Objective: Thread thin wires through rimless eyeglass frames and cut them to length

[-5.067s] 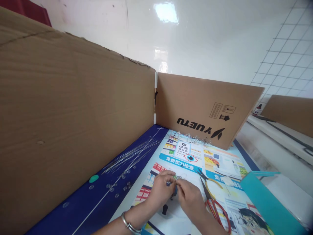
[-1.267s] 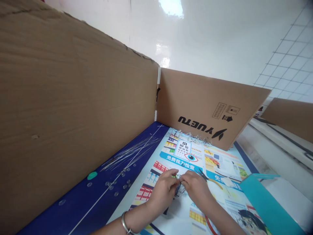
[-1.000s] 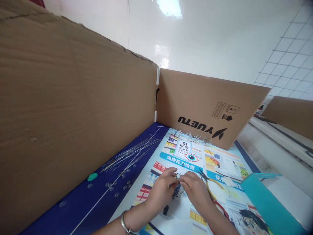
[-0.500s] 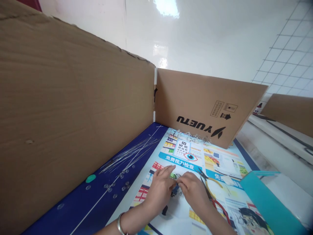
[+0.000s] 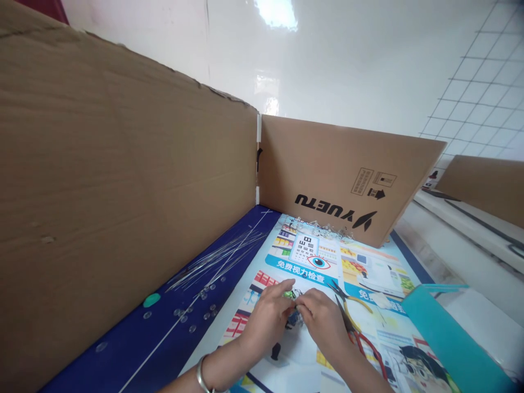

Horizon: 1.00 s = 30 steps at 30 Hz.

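Observation:
My left hand [image 5: 266,316], with a silver bangle on its wrist, pinches a small green and dark beaded piece [image 5: 291,295] at its fingertips. My right hand [image 5: 323,319] meets it from the right, its fingers closed on the same small piece. Both hands hover just above a printed poster [image 5: 315,262] that covers the table. What hangs under the piece is too small to make out.
Thin metal wires [image 5: 216,256] and several clear beads [image 5: 196,311] lie on the blue surface at left, with a green bit [image 5: 151,299]. Pliers [image 5: 347,300] and red-handled scissors [image 5: 368,349] lie right of my hands. Cardboard walls [image 5: 123,191] stand left and behind. A teal box [image 5: 446,338] sits at right.
My hands have kept together on the small piece with only slight finger shifts. The view has drifted a little.

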{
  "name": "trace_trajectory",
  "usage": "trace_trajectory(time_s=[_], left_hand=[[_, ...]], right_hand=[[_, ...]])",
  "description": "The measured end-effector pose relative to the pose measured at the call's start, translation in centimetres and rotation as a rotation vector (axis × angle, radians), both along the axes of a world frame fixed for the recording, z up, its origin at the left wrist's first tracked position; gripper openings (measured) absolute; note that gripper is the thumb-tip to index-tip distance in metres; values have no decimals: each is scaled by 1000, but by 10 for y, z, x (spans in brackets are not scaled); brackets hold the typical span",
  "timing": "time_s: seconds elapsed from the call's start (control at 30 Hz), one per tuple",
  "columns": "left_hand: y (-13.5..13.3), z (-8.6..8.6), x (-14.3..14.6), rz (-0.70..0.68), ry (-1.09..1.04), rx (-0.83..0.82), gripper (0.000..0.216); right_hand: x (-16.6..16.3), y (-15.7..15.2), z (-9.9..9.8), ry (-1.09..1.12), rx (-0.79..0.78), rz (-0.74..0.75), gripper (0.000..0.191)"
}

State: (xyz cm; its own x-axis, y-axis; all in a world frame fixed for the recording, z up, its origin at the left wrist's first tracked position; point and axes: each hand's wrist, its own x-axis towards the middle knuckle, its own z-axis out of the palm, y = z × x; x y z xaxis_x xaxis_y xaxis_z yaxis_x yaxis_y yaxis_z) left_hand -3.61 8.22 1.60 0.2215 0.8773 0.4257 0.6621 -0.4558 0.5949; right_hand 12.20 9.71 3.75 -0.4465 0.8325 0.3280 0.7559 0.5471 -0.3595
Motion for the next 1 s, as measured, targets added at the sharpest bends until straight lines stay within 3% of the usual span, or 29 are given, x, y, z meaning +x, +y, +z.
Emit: trace_trajectory(time_s=[0.33,0.57,0.73,0.83,0.9,1.0], left_hand=[[-3,5,2,7,-136,10,23],[-2,17,-1,-4,-541,-122,18],[4,13,-11,-183,-806,-318,14],[7,13,-14,-339,-753,-398,15],[7,17,-13,-394,-598,-360,18],[2,28,-8,-321,-250,-169,21]], right_hand=[[-2,0,-2,145,-78,54,22],[5,6,-6,678,-579,46,10],[10,9,-8,750,-619,33,6],[6,8,-8,744,-609,19,6],[2,6,-9,731,-584,-9,5],[-2,4,-11,702,-538,-54,7]])
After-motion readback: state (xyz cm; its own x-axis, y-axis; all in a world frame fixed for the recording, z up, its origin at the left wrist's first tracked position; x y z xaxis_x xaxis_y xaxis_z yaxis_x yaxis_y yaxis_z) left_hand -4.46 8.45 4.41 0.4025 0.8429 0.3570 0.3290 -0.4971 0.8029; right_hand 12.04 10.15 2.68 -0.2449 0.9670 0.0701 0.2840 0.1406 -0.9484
